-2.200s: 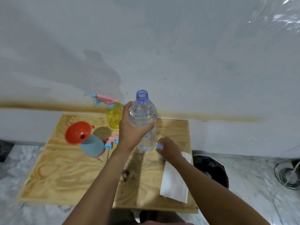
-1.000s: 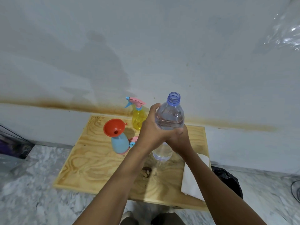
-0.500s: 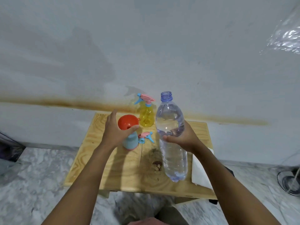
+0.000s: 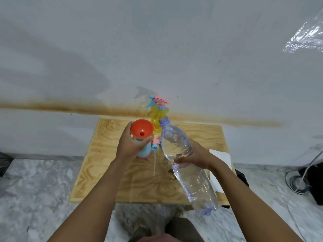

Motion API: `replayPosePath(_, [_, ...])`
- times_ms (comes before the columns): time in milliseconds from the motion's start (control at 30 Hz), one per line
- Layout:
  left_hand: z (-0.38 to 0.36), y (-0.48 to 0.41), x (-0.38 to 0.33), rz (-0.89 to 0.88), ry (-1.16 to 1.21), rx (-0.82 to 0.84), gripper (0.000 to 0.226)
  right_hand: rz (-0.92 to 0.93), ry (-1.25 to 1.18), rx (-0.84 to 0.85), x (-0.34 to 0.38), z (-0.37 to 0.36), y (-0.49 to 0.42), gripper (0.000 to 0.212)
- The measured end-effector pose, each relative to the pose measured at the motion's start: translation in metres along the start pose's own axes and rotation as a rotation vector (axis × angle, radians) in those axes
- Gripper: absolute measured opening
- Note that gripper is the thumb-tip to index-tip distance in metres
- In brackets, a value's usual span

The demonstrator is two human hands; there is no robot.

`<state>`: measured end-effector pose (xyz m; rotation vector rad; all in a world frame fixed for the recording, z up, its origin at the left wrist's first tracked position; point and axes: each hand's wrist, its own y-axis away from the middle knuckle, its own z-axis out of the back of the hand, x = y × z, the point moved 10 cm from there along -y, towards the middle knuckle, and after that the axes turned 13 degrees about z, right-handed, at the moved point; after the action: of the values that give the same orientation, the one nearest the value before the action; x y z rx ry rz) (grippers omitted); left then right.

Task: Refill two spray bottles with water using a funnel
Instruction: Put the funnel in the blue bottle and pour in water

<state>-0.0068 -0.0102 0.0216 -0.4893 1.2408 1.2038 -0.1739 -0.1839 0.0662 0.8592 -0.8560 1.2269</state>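
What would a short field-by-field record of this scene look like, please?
Left hand: grips blue bottle just under the funnel
Right hand: holds water bottle, uncapped, tilted toward the funnel
Pouring: no stream visible
Yellow bottle: upright at the back, sprayer on
Loose sprayer: lying on the table beside the blue bottle
Napkin: at the table's right edge

Spray bottles: two, namely yellow spray bottle point(image 4: 158, 119) and blue spray bottle point(image 4: 145, 151). Detached trigger head point(image 4: 155, 144): one. Orange funnel point(image 4: 142, 128): one. Clear water bottle point(image 4: 185, 163): one. White paper towel point(image 4: 222, 158): one. Plywood table point(image 4: 104, 163): one. Hands: two, left hand point(image 4: 129, 148) and right hand point(image 4: 201, 158).
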Motion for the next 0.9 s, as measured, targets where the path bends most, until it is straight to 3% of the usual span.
replayPosePath(233, [0.000, 0.005, -0.012, -0.069, 0.037, 0.000, 0.080, -0.051, 0.033, 0.075, 0.000, -0.014, -0.007, 0.056])
replayPosePath(433, [0.001, 0.012, -0.017, -0.054, 0.072, -0.015, 0.088, -0.084, 0.029, 0.119, -0.002, -0.017, -0.014, 0.059])
replayPosePath(667, [0.003, 0.011, -0.017, -0.052, 0.065, -0.043, 0.078, -0.121, 0.057, 0.158, -0.003, -0.018, -0.018, 0.070])
replayPosePath(900, [0.002, 0.010, -0.018, -0.056, 0.075, -0.040, 0.079, -0.150, 0.040, 0.171, 0.004, -0.014, -0.022, 0.062])
